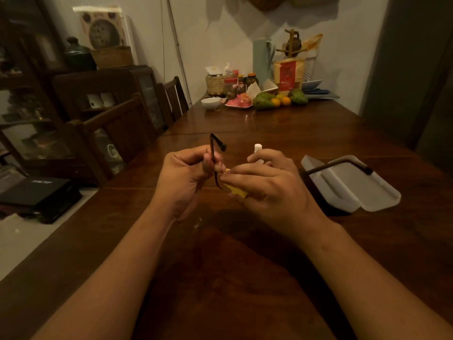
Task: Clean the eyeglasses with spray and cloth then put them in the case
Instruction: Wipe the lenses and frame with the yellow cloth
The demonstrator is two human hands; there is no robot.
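Note:
My left hand (186, 176) grips the dark-framed eyeglasses (212, 153) by the frame, one temple arm sticking up. The other temple arm (338, 164) reaches out to the right over the case. My right hand (267, 184) pinches a yellow cloth (236, 190) against the glasses; the lenses are hidden between my hands. A small white spray bottle (257, 148) stands on the table just behind my right hand, only its top showing. The translucent white case (355, 190) lies open on the table to the right.
The dark wooden table (220, 266) stretches ahead. At its far end stand a white bowl (210, 103), jars, a basket and fruit (279, 100). Wooden chairs (117, 133) line the left side, with a cabinet behind them.

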